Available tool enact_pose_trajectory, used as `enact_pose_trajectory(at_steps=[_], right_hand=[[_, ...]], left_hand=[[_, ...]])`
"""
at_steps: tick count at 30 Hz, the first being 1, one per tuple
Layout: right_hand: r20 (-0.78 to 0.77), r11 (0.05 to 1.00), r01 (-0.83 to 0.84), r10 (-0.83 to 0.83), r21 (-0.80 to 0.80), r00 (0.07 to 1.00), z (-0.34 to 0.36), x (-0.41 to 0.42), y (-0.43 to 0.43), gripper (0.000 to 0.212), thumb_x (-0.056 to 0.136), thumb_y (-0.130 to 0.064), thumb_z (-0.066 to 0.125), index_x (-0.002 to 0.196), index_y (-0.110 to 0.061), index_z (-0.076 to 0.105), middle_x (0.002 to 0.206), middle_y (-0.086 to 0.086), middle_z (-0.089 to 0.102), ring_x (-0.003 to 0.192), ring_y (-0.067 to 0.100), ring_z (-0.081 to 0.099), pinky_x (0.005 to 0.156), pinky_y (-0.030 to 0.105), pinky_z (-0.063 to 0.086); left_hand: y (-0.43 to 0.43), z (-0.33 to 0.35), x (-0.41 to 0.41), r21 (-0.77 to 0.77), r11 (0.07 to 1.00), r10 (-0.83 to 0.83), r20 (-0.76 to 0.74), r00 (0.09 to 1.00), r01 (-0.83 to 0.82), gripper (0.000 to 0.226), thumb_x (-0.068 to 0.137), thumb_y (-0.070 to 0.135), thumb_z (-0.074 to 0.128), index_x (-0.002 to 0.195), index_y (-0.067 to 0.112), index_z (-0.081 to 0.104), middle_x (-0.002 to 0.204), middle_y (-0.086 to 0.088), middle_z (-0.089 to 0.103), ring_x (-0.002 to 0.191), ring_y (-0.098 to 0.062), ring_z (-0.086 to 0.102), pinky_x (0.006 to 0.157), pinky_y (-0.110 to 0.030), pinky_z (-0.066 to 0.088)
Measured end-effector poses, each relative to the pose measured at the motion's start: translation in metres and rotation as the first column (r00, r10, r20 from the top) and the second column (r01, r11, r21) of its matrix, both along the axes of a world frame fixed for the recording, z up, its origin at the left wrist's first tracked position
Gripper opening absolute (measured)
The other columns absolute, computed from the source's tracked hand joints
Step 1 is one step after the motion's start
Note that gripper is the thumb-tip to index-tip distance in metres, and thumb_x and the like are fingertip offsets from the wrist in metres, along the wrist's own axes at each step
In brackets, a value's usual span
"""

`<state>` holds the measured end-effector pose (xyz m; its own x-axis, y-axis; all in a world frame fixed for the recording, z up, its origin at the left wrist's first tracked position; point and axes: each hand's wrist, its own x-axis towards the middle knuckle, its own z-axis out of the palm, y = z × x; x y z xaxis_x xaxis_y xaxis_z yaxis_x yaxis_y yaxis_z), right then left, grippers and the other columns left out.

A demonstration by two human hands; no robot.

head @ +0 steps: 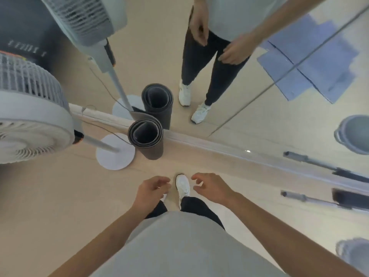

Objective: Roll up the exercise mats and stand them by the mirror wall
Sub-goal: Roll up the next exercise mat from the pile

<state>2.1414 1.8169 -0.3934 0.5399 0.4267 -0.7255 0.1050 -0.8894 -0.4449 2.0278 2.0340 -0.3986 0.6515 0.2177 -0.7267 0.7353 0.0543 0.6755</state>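
Observation:
A dark grey rolled mat (pixel 146 139) stands upright on the floor against the base of the mirror wall (pixel 249 120), and its reflection shows just behind it. My left hand (pixel 152 191) and my right hand (pixel 212 187) hang below the mat, nearer to me, with fingers loosely curled and nothing in them. Both hands are well apart from the mat. In the mirror I see blue mats (pixel 311 58) lying flat on the floor behind me.
A white pedestal fan (pixel 30 116) stands left of the rolled mat, its round base (pixel 114 151) almost touching the roll and a thin cable trailing by it. A barbell bar (pixel 311 197) and a grey bucket (pixel 354 249) lie at the right by the mirror.

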Motion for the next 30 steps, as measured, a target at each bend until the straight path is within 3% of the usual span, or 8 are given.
enact_pose_trajectory(at_steps=[2, 5, 8, 12, 16, 21, 25, 30], right_hand=[[0.042, 0.994, 0.1, -0.098, -0.037, 0.994, 0.014, -0.02, -0.021, 0.037, 0.097, -0.032, 0.064, 0.134, -0.027, 0.063, 0.12, -0.003, 0.069, 0.098, 0.019, 0.067, 0.095, 0.032, 0.05], [0.085, 0.893, 0.45, -0.446, -0.032, 0.891, 0.036, -0.073, -0.053, 0.033, 0.096, -0.032, 0.065, 0.129, -0.03, 0.064, 0.113, -0.008, 0.068, 0.094, 0.015, 0.067, 0.09, 0.03, 0.052], [0.146, 0.684, 0.729, -0.723, 0.014, 0.675, 0.053, -0.151, -0.079, 0.03, 0.095, -0.028, 0.067, 0.125, -0.029, 0.066, 0.104, -0.013, 0.067, 0.089, 0.01, 0.068, 0.087, 0.025, 0.05], [0.17, 0.425, 0.903, -0.896, 0.066, 0.409, 0.06, -0.258, -0.104, 0.025, 0.094, -0.027, 0.069, 0.119, -0.033, 0.068, 0.097, -0.019, 0.067, 0.078, -0.004, 0.065, 0.079, 0.012, 0.045], [0.181, 0.147, 0.982, -0.976, 0.119, 0.124, 0.061, -0.36, -0.12, 0.023, 0.094, -0.028, 0.07, 0.116, -0.035, 0.069, 0.1, -0.014, 0.071, 0.084, 0.001, 0.069, 0.084, 0.026, 0.052], [0.154, -0.165, 0.969, -0.969, 0.183, -0.194, 0.055, -0.48, -0.143, 0.02, 0.094, -0.028, 0.07, 0.11, -0.04, 0.066, 0.098, -0.013, 0.071, 0.086, 0.001, 0.069, 0.075, 0.02, 0.047], [0.116, -0.323, 0.929, -0.931, 0.18, -0.347, 0.043, -0.58, -0.171, 0.021, 0.094, -0.03, 0.069, 0.113, -0.039, 0.067, 0.099, -0.015, 0.072, 0.085, 0.0, 0.069, 0.082, 0.028, 0.05], [0.082, -0.498, 0.845, -0.85, 0.194, -0.52, 0.026, -0.695, -0.218, 0.022, 0.095, -0.03, 0.068, 0.116, -0.035, 0.067, 0.103, -0.011, 0.071, 0.085, 0.002, 0.068, 0.076, 0.021, 0.047]], left_hand=[[-0.01, 0.009, -0.007, -0.022, 0.979, -0.203, 0.035, 0.978, 0.204, 0.014, 0.091, 0.013, 0.073, 0.1, 0.023, 0.078, 0.092, 0.004, 0.078, 0.086, -0.018, 0.073, 0.08, -0.03, 0.058], [-0.016, 0.021, -0.014, -0.039, 0.883, -0.464, 0.067, 0.883, 0.467, 0.014, 0.092, 0.015, 0.073, 0.099, 0.026, 0.079, 0.094, 0.007, 0.078, 0.089, -0.014, 0.073, 0.084, -0.028, 0.056], [-0.024, 0.027, -0.014, 0.012, 0.745, -0.666, 0.073, 0.742, 0.667, 0.013, 0.091, 0.016, 0.074, 0.093, 0.028, 0.079, 0.088, 0.009, 0.078, 0.086, -0.016, 0.073, 0.085, -0.032, 0.056], [-0.06, 0.03, -0.009, 0.071, 0.55, -0.835, 0.075, 0.546, 0.832, 0.01, 0.09, 0.015, 0.076, 0.091, 0.025, 0.079, 0.087, 0.002, 0.078, 0.086, -0.022, 0.074, 0.083, -0.038, 0.058], [-0.121, 0.032, -0.028, 0.087, 0.374, -0.927, 0.075, 0.368, 0.923, 0.011, 0.089, 0.013, 0.077, 0.09, 0.023, 0.08, 0.089, -0.005, 0.078, 0.087, -0.028, 0.074, 0.081, -0.04, 0.059], [-0.214, 0.038, -0.1, 0.11, 0.138, -0.989, 0.066, 0.131, 0.984, 0.008, 0.091, 0.011, 0.074, 0.095, 0.016, 0.078, 0.093, -0.008, 0.078, 0.083, -0.021, 0.072, 0.074, -0.03, 0.055], [-0.295, 0.036, -0.187, 0.117, -0.02, -0.998, 0.052, -0.027, 0.993, 0.007, 0.092, 0.011, 0.073, 0.096, 0.014, 0.077, 0.095, -0.009, 0.078, 0.084, -0.022, 0.072, 0.073, -0.03, 0.054], [-0.401, 0.03, -0.317, 0.078, -0.193, -0.979, 0.057, -0.198, 0.978, 0.008, 0.093, 0.013, 0.071, 0.099, 0.015, 0.077, 0.098, -0.007, 0.078, 0.086, -0.021, 0.073, 0.076, -0.029, 0.056]])
